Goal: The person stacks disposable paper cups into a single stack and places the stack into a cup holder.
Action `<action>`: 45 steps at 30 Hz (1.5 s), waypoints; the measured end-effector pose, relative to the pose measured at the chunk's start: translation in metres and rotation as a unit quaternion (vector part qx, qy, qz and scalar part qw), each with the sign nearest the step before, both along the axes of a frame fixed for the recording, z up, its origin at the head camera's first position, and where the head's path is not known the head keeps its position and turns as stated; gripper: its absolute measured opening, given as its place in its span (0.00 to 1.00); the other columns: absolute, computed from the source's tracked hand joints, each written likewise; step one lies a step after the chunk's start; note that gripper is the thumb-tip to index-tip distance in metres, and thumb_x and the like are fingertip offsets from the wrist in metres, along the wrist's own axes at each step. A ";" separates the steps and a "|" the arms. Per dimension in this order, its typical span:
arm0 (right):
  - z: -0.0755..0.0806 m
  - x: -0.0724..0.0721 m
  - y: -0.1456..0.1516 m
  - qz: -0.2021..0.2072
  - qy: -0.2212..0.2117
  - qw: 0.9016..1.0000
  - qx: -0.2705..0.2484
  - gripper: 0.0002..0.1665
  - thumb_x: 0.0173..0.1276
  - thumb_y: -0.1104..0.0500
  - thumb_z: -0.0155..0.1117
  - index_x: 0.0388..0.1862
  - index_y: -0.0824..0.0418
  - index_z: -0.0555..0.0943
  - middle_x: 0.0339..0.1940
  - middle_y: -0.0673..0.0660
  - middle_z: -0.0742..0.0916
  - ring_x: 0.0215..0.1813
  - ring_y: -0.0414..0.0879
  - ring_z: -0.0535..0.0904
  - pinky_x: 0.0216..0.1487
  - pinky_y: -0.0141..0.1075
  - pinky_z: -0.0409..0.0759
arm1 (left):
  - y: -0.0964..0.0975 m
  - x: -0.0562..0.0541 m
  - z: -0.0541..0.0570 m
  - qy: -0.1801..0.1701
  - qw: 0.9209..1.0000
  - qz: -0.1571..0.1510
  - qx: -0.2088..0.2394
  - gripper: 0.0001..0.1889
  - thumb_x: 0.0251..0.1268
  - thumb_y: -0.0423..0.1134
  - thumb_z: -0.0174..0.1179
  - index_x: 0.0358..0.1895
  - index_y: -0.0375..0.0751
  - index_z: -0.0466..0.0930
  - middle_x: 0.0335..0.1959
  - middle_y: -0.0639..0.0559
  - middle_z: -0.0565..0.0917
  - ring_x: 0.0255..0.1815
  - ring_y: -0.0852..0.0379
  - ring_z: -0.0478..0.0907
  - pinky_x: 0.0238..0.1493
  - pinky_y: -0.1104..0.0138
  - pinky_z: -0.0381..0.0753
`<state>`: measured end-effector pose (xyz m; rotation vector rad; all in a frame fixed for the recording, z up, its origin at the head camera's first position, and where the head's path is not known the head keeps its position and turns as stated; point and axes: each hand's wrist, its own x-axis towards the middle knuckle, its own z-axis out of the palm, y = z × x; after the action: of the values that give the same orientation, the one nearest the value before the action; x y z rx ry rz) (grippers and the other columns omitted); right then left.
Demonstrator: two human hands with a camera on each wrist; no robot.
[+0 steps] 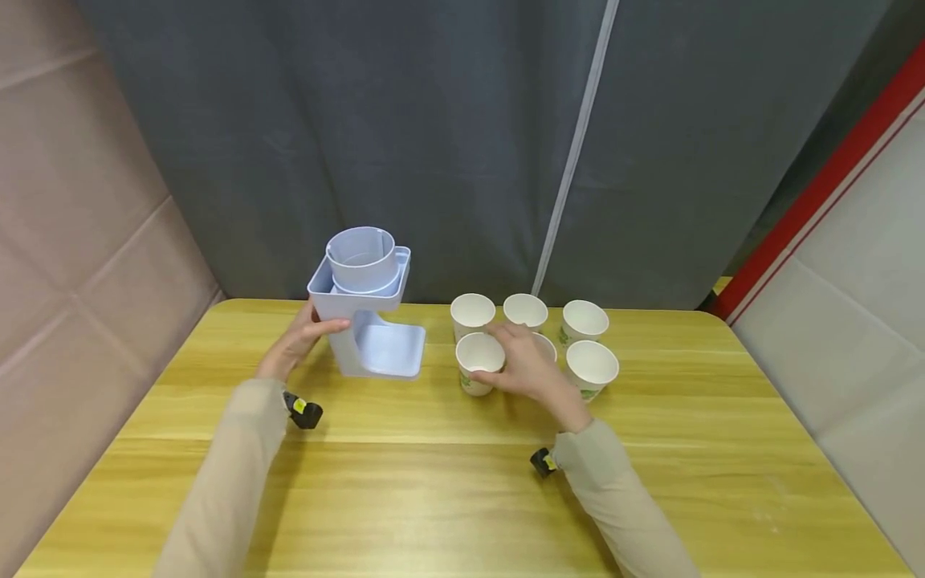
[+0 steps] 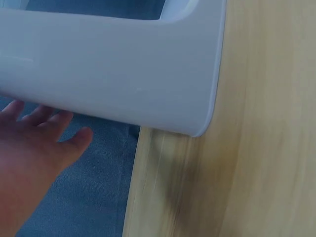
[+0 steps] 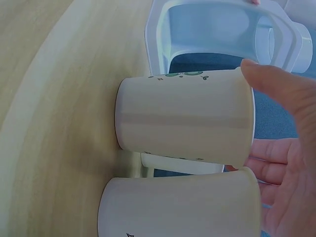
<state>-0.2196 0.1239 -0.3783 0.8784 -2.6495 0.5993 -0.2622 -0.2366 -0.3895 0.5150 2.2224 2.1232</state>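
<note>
Several white paper cups with green print stand in two rows. My right hand (image 1: 523, 361) is at the near-left paper cup (image 1: 478, 353), thumb on one side of its rim and fingers on the other. In the right wrist view the thumb (image 3: 269, 81) presses that cup (image 3: 182, 118) near the rim, and a second cup (image 3: 182, 207) is close beside it. To the left is a light-blue plastic stand (image 1: 343, 353) with a round holder (image 1: 361, 257) in its top tray. My left hand (image 1: 292, 341) holds the stand's left side, thumb in front; fingers (image 2: 49, 121) touch its edge.
The other cups include a far-left one (image 1: 473, 309), a far-right one (image 1: 585, 319) and a near-right one (image 1: 592, 365). The wooden table (image 1: 405, 498) ends at a dark grey curtain (image 1: 433, 144). Pale padded walls (image 1: 87, 241) flank it.
</note>
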 end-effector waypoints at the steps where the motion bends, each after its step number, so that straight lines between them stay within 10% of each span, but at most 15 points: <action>1: 0.000 0.000 0.000 0.002 -0.002 1.000 0.000 0.40 0.47 0.42 0.74 0.54 0.65 0.76 0.46 0.61 0.83 0.48 0.55 0.77 0.47 0.49 0.75 | -0.001 0.000 0.000 -0.003 1.000 -0.005 -0.003 0.32 0.54 0.26 0.54 0.61 0.54 0.59 0.53 0.58 0.69 0.53 0.58 0.64 0.59 0.61 0.56; 45: 0.002 0.009 -0.001 0.048 -0.002 0.998 0.037 0.39 0.43 0.41 0.75 0.49 0.66 0.80 0.42 0.58 0.85 0.44 0.53 0.77 0.44 0.45 0.74 | -0.005 0.021 0.007 0.011 0.996 -0.013 -0.083 0.32 0.51 0.27 0.59 0.62 0.41 0.60 0.51 0.56 0.71 0.51 0.58 0.67 0.56 0.68 0.62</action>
<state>-0.2103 0.1227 -0.3766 1.0310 -2.6608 0.5295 -0.2415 -0.2418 -0.3830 0.5557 2.3626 1.9068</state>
